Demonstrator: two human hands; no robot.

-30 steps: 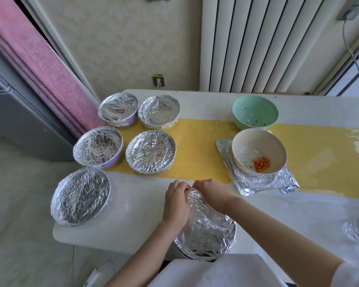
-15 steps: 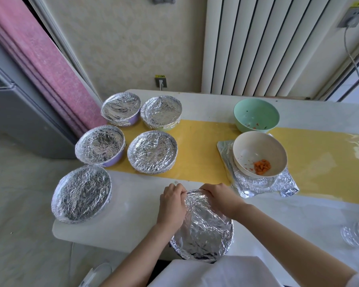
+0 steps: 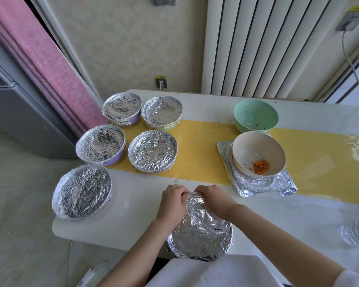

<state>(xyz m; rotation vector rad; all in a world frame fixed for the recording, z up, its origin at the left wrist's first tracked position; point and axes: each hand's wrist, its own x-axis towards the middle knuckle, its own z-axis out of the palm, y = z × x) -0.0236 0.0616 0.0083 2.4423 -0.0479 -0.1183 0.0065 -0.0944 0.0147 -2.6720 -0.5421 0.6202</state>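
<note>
A bowl covered in crinkled foil [image 3: 201,235] sits at the table's near edge, right in front of me. My left hand [image 3: 173,200] grips the foil at the bowl's far left rim. My right hand [image 3: 215,198] grips the foil at the far rim beside it, fingers curled over the edge. The two hands almost touch. The bowl under the foil is hidden.
Several foil-covered bowls [image 3: 152,151] stand at the left on the white table [image 3: 133,206] and its yellow runner [image 3: 201,146]. A cream bowl with carrot bits [image 3: 258,154] sits on a foil sheet [image 3: 286,183] at the right, behind it a green bowl [image 3: 255,116].
Both hands stay on the far rim of the foil-covered bowl, with only small shifts along it. The bowl has barely moved.
</note>
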